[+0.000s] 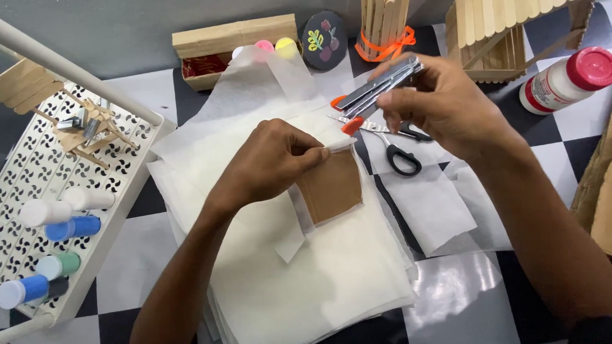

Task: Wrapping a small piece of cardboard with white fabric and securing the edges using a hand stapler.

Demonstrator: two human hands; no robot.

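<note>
Several sheets of thin white tracing paper (310, 275) lie stacked on the black-and-white checkered tabletop (463, 309), forming the largest item under both hands. On top of the stack rests a small brown cardboard rectangle (331, 189) wrapped in white paper. Left hand (268, 163) sits just left of this rectangle, thumb and fingertips pinched together on the folded paper edge at its upper corner. Right hand (440, 104) hovers above and to the right, fingers closed around a metal stapler with orange trim (378, 88), its nose pointing toward the pinched corner. Black-handled scissors (394, 147) lie beneath the stapler.
</note>
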